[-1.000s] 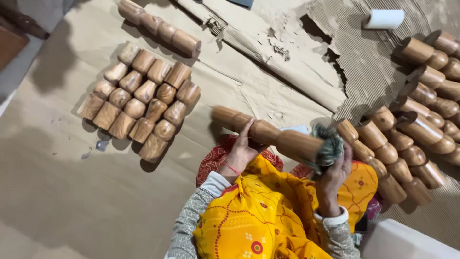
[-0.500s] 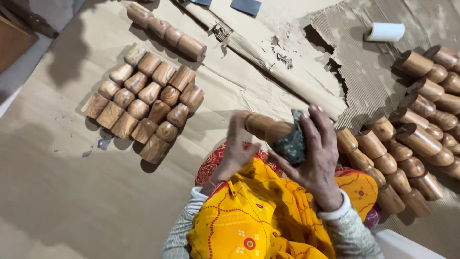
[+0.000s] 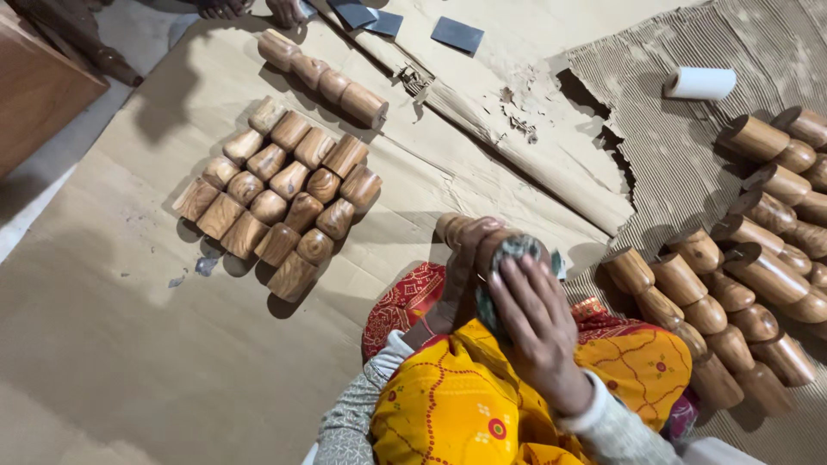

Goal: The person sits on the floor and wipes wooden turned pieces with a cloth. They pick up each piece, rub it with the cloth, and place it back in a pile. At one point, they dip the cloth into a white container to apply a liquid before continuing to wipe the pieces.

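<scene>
My left hand [image 3: 465, 275] grips a turned wooden leg [image 3: 451, 227] that points away from me over my lap; only its far end shows past the fingers. My right hand [image 3: 532, 320] presses a dark grey sanding pad [image 3: 513, 251] around the near part of the same leg. Both hands sit above my yellow patterned garment [image 3: 482, 396]. A block of finished wooden legs [image 3: 276, 207] lies in rows on the brown paper to the left. More legs [image 3: 715, 310] lie on the corrugated cardboard to the right.
Another wooden leg [image 3: 323, 77] lies at the top, near another person's hands [image 3: 250, 9]. Dark sandpaper sheets [image 3: 457, 34] and a white roll [image 3: 699, 83] lie at the back. A wooden board [image 3: 34, 95] stands at the left. Torn brown paper [image 3: 517, 112] runs through the middle.
My right hand has slid the sanding pad along the leg toward its far end, now covering most of it. The view has shifted downward and slightly right.
</scene>
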